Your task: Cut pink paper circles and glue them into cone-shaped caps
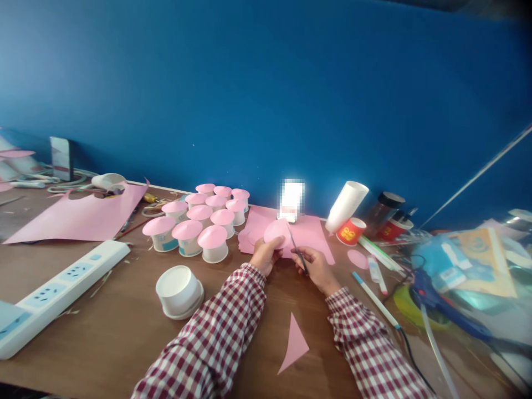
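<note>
My left hand pinches a pink paper piece with a rounded edge, thumb on top. Dark scissors are gripped in my right hand, their blades up against the right side of that piece. Under both hands' far side lies a stack of pink paper sheets. A pink paper offcut with a pointed tip rests on the table near me, between my forearms. Left of my left hand stand rows of white paper cups topped with pink paper discs.
A white tub sits left of my left sleeve; a power strip lies further left. A phone-like bright screen leans on the blue wall. Stacked white cups, a red cup and a blue glue gun are at right.
</note>
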Demonstrator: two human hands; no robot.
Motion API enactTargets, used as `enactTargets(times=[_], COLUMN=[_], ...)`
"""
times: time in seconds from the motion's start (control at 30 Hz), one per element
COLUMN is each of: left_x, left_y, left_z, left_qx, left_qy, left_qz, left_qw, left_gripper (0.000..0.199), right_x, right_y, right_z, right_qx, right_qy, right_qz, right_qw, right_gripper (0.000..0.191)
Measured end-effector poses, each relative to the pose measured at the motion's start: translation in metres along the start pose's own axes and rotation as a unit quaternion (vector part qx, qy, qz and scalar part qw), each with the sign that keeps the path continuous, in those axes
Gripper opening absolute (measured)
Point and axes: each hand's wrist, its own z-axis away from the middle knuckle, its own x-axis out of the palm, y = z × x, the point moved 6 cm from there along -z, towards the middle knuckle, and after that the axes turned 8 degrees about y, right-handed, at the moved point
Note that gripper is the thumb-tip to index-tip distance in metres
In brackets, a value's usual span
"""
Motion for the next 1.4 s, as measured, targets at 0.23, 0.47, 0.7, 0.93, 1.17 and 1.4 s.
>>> enactTargets(times=[0.23, 0.47, 0.7, 0.93, 1.17, 1.4], left_x=[0.0000, -0.0005, -0.0006, -0.0003, -0.0013, -0.0020], left_y=[0.0009, 0.0002, -0.0003, 0.0001, -0.0005, -0.0013], left_z=[0.0014, 0.0015, -0.0005, 0.0013, -0.0002, -0.0018], left_qx=[-0.001, -0.003, -0.002, -0.002, 0.001, 0.012], left_qy=[0.001, 0.011, 0.005, 0.007, 0.010, 0.005], left_qz=[0.009, 0.015, 0.019, 0.017, 0.018, 0.017], left_qw=[1.000, 1.000, 1.000, 1.000, 1.000, 1.000], left_gripper=[0.024, 0.024, 0.026, 0.025, 0.025, 0.028], right_x=[-0.0023, -0.0029, -0.0029, -0.0029, -0.0036, -0.0039], right_y=[-0.0034, -0.0073, -0.0045, -0.0045, -0.0050, -0.0071], right_z=[0.0004, 0.0015, 0.0002, 0.0008, 0.0005, 0.0012], right_qx=[0.000, -0.005, -0.008, -0.009, -0.006, -0.003], right_qy=[0.007, 0.011, 0.009, 0.008, 0.010, 0.009], right_qz=[0.006, 0.018, 0.023, 0.020, 0.019, 0.018], right_qw=[1.000, 1.000, 1.000, 1.000, 1.000, 1.000], right_gripper=[0.040, 0.041, 0.041, 0.040, 0.043, 0.047])
